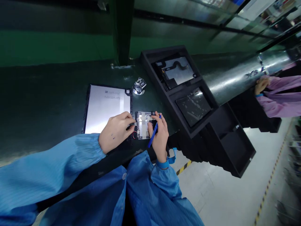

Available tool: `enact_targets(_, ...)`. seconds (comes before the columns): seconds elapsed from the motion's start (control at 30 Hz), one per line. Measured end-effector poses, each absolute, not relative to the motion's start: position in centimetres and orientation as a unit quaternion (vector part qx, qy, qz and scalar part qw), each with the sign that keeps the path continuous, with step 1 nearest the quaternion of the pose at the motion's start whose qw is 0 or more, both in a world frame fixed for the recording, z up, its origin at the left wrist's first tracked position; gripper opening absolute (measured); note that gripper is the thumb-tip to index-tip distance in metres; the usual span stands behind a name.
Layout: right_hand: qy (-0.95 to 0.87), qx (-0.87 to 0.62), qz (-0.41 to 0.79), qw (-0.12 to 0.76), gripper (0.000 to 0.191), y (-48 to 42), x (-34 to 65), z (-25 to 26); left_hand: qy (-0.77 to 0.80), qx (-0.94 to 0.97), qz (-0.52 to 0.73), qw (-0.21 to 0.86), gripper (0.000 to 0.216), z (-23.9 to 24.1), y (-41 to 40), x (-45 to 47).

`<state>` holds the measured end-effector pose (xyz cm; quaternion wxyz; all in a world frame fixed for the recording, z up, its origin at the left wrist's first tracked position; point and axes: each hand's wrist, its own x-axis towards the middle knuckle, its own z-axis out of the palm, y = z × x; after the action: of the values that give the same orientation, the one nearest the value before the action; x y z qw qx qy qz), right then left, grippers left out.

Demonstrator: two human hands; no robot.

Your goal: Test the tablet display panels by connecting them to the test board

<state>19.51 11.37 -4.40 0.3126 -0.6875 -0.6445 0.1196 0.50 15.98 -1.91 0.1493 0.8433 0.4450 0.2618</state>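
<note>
My left hand [117, 131] is closed in a pinch on a thin dark ribbon cable [131, 125] at the left edge of a small electronic assembly [144, 125]. Pale tape strips cross that assembly, and a red wire [134, 135] shows at its lower left. Between the fingers of my right hand [160, 133] is a blue pen [154, 133], slanting down to the left. Fingertips of the same hand rest on the assembly's right side. Left of it lies a flat display panel [108, 106] with a white back, partly covered by my left hand.
A shiny crumpled metallic piece [139, 86] lies behind the assembly. To the right, a black two-compartment tray [170, 92] holds a panel with a cable [180, 70] and a dark glossy panel [194, 106]. More black trays [231, 138] stand beyond. A co-worker's pink sleeve [284, 94] is far right.
</note>
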Motion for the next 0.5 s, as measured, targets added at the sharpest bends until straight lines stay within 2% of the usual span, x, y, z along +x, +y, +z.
enact_targets(0.5,-0.644,-0.69,0.118,0.308,0.025,11.35,19.42,-4.43,0.471,0.835,0.225,0.176,0.019,-1.76,15.84,0.27)
